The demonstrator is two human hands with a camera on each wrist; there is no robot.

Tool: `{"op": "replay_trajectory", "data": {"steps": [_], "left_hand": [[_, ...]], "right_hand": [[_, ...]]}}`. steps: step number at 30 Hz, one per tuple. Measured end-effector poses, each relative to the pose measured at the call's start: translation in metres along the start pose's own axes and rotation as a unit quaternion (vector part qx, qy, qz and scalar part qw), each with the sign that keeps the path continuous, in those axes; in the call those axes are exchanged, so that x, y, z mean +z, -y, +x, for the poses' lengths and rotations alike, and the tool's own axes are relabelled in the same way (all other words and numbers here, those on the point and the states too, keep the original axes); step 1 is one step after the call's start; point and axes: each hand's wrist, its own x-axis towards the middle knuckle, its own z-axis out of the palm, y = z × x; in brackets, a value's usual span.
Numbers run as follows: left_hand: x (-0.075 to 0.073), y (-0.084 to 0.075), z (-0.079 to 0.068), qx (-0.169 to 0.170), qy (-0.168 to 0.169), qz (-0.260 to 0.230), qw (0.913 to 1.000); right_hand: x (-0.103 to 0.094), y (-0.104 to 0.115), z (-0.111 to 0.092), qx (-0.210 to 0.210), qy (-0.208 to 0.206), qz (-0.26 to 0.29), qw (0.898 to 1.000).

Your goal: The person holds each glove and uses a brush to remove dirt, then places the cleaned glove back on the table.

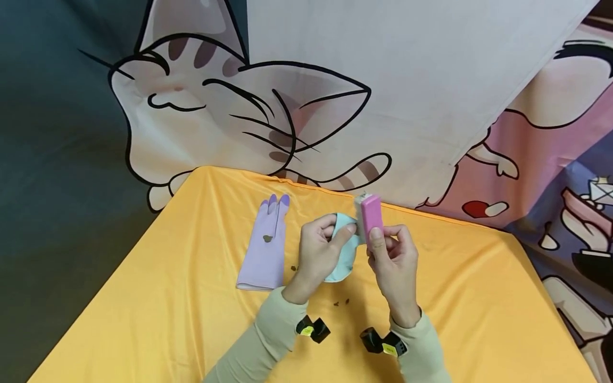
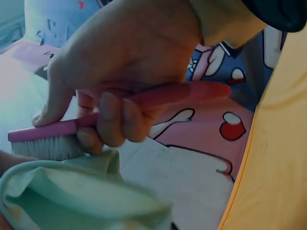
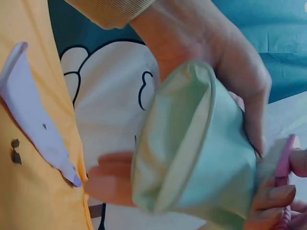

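Near the middle of the head view, my left hand (image 1: pixel 318 252) grips a mint-green rubber glove (image 1: pixel 346 260) with the thumb on its near side. The right wrist view shows the glove's wide cuff (image 3: pixel 206 158) gaping, the left fingers behind it. My right hand (image 1: pixel 397 263) holds a pink brush (image 1: pixel 372 213), thumb on the back of its head. Its pale bristles (image 2: pixel 48 147) face the glove and meet its edge in the left wrist view. There the pink handle (image 2: pixel 201 92) sticks out past the right hand's curled fingers. Both hands are raised above the table.
A lilac glove (image 1: pixel 261 260) lies flat to the left on the yellow tablecloth (image 1: pixel 158 298), with a dark brown fragment (image 1: pixel 267 238) on it. Several small brown bits (image 1: pixel 347 301) are scattered beneath the hands. A cat-printed backdrop (image 1: pixel 311 127) hangs behind the table.
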Motion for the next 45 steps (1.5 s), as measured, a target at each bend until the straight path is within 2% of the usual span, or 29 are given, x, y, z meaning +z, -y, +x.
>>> {"op": "replay_trajectory", "data": {"steps": [7,11,15,18,23,26,33,39,45], "left_hand": [[-0.008,0.022,0.005,-0.071,-0.059,-0.068,0.9934],[-0.013,0.026,0.01,-0.071,-0.08,-0.088,0.9903],[-0.016,0.024,0.013,-0.061,-0.094,-0.093,0.9893],[-0.016,0.017,0.012,-0.065,-0.084,-0.066,0.9921],[-0.009,0.004,0.008,-0.074,-0.011,0.025,0.9969],[-0.006,0.007,0.007,-0.07,0.014,0.048,0.9963],[-0.008,0.024,0.008,-0.1,-0.045,0.002,0.994],[-0.01,0.024,0.007,-0.126,-0.066,-0.021,0.9895],[-0.015,0.021,0.009,-0.118,-0.086,-0.025,0.9889]], "right_hand": [[-0.003,-0.004,-0.003,0.03,0.058,-0.046,0.997],[-0.002,-0.005,-0.001,0.043,0.063,-0.066,0.995],[-0.003,-0.002,0.0,0.051,0.049,-0.062,0.996],[-0.003,0.001,0.001,0.041,0.033,-0.042,0.998],[0.001,0.002,0.003,0.006,0.012,-0.002,1.0],[0.004,0.001,0.004,-0.01,0.01,0.008,1.0],[0.009,-0.004,0.004,-0.006,0.028,-0.01,1.0],[0.009,-0.006,0.0,0.021,0.029,-0.045,0.998],[0.007,-0.005,0.0,0.055,0.038,-0.07,0.995]]}}
